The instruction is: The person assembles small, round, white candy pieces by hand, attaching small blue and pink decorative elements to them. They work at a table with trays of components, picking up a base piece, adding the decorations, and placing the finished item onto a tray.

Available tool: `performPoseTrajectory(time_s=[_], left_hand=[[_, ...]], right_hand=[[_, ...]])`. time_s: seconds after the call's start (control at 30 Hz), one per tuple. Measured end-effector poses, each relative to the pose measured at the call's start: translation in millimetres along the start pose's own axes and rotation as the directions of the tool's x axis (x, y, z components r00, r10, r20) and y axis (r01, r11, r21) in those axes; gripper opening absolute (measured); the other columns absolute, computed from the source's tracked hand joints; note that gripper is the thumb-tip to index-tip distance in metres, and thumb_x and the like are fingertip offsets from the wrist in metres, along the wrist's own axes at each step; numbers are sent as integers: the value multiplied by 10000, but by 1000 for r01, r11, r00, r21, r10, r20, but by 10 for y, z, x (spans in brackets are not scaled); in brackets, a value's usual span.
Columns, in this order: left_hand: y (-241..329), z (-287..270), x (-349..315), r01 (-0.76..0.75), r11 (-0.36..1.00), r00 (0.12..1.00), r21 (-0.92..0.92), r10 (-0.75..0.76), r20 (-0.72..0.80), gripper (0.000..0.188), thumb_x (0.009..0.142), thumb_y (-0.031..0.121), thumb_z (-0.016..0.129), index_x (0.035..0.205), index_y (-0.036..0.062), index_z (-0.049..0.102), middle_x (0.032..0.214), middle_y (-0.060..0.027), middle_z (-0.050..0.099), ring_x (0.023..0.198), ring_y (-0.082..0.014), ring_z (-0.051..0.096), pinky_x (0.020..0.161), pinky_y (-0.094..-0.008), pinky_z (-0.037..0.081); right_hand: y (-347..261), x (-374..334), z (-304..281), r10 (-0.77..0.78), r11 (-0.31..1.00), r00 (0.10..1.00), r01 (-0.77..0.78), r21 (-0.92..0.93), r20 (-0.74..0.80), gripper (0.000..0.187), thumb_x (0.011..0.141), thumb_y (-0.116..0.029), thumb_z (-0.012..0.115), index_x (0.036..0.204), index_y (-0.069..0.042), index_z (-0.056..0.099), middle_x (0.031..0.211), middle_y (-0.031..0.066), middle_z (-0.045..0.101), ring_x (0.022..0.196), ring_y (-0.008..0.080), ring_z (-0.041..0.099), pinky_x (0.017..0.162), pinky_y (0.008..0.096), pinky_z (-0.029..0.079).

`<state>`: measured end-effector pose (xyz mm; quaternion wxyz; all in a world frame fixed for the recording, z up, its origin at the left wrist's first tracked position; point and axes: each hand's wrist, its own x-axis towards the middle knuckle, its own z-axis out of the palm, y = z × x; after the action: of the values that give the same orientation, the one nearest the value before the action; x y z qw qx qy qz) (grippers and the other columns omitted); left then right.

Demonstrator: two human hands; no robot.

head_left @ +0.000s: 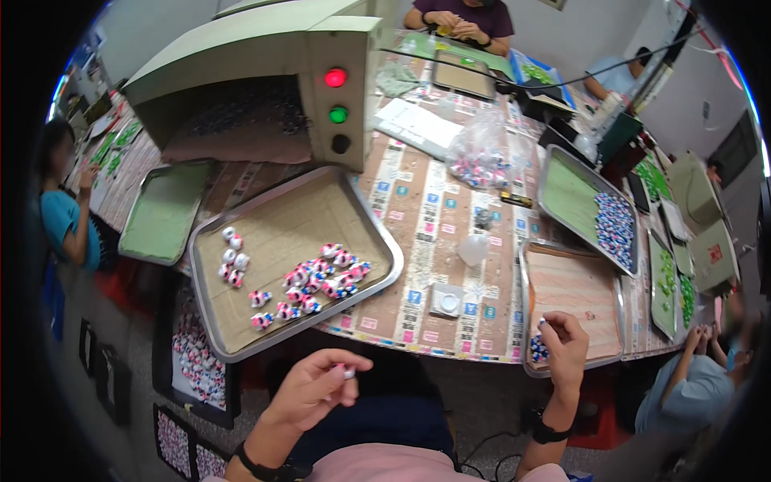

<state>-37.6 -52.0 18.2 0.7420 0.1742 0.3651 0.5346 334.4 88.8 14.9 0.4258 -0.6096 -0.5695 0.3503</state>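
My left hand (315, 390) is closed on a small white-and-pink figure (346, 371), held in front of the big metal tray (265, 197). White figures with pink and blue parts (325, 277) lie on that tray in a loose heap, and several more white pieces (234, 261) sit apart at its left. My right hand (564, 347) is over the near left corner of a tray lined with pinkish sheet (574, 281). Its thumb and finger pinch something small and pale, mostly hidden. A little pile of small blue-and-white pieces (539, 349) lies just beside those fingers.
A beige machine (341, 48) with a dark opening and lit lamps stands behind the big tray. Around the table are a small round white container (446, 300), a plastic bag of figures (482, 157), a tray of blue pieces (570, 185) and a green-lined tray (165, 213). Other people work nearby.
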Motion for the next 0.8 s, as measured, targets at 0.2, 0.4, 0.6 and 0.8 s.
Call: performPoseTrajectory(time_s=[0.2, 0.4, 0.6, 0.8], left_hand=[[-115, 71, 73, 66, 969, 991, -239, -36, 129, 390, 975, 60, 479, 1351, -30, 420, 1298, -166, 520, 1015, -200, 641, 853, -275, 560], [-230, 79, 55, 43, 976, 996, -214, -26, 81, 333, 975, 80, 497, 1290, -28, 478, 1236, -176, 563, 996, -206, 649, 847, -293, 569], [-336, -4, -7, 31, 961, 998, -275, -13, 66, 304, 948, 57, 547, 1241, -19, 516, 1158, -130, 586, 1060, -221, 625, 890, -297, 550], [-319, 70, -42, 72, 965, 997, -250, -67, 29, 312, 923, 56, 595, 1221, -9, 530, 1147, -118, 592, 1146, -231, 581, 936, -287, 522]], right_hand=[[-410, -309, 392, 181, 866, 939, -294, 404, 293, 217, 829, 58, 609, 1041, 28, 579, 915, 96, 635, 753, 141, 646, 590, 226, 527], [-383, -452, 816, 117, 711, 871, -409, 573, 476, 219, 827, 42, 652, 1040, 22, 602, 963, 93, 641, 834, 170, 655, 661, 271, 562], [-478, -393, 931, 159, 778, 858, -414, 473, 489, 205, 837, 29, 664, 1039, 27, 630, 1058, 91, 635, 836, 143, 646, 685, 254, 544], [-500, -278, 1034, -66, 954, 949, -30, 297, 307, 157, 853, 12, 656, 1008, 12, 671, 993, 69, 653, 812, 127, 637, 654, 226, 516]])
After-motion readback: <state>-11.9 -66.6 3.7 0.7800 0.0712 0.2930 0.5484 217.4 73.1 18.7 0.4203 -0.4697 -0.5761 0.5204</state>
